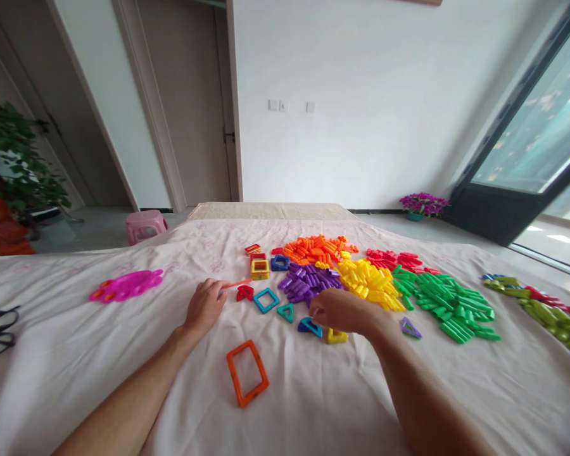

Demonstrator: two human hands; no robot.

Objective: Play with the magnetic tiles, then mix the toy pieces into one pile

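Note:
My left hand [206, 305] is closed, pinching a thin orange magnetic tile [236, 284] seen edge-on, so its shape is unclear. Just beyond its fingers lie small red pieces [245, 292] and a light-blue square tile [266, 301]. My right hand [335, 309] has its fingers curled downward by the purple pieces [306, 283]; whatever is in them is hidden. Close below it are stacked blue triangle tiles [310, 326] and a yellow tile [337, 336]. A teal triangle tile [285, 312] rests between the hands. Nearer to me lies a large orange rectangular frame tile [247, 373].
Piles of orange [316, 249], yellow [370, 282], red [394, 259] and green [456, 304] pieces spread rightward. Stacked yellow square tiles [259, 268] stand beside a blue square tile [280, 263]. A magenta tray [132, 284] and black glasses [0, 332] lie left on the cloth.

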